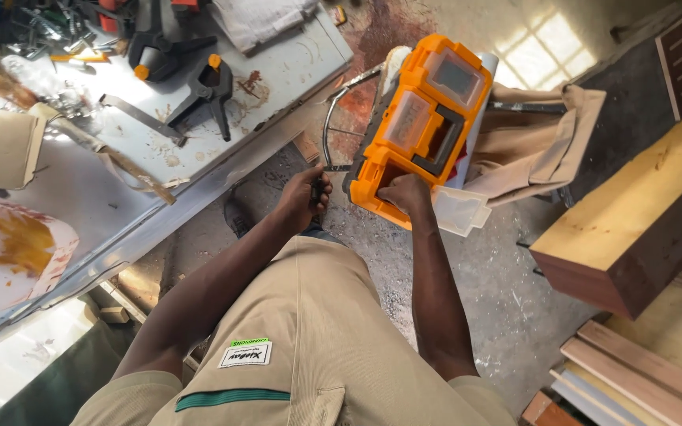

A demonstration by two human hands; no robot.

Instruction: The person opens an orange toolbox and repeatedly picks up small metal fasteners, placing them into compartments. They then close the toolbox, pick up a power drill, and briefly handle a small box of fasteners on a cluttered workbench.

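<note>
The left hand (303, 197) is curling tight around the dark handle of a hacksaw (339, 126), whose thin metal frame is arching up beside an orange toolbox (420, 118). The right hand (406, 193) is closing in a fist on the near edge of that toolbox, which is standing on the dusty floor (507, 300) just beside the grey counter (294, 71). Two black clamps (199, 87) are lying on the counter, and wooden planks (641, 371) are stacking up at the right.
</note>
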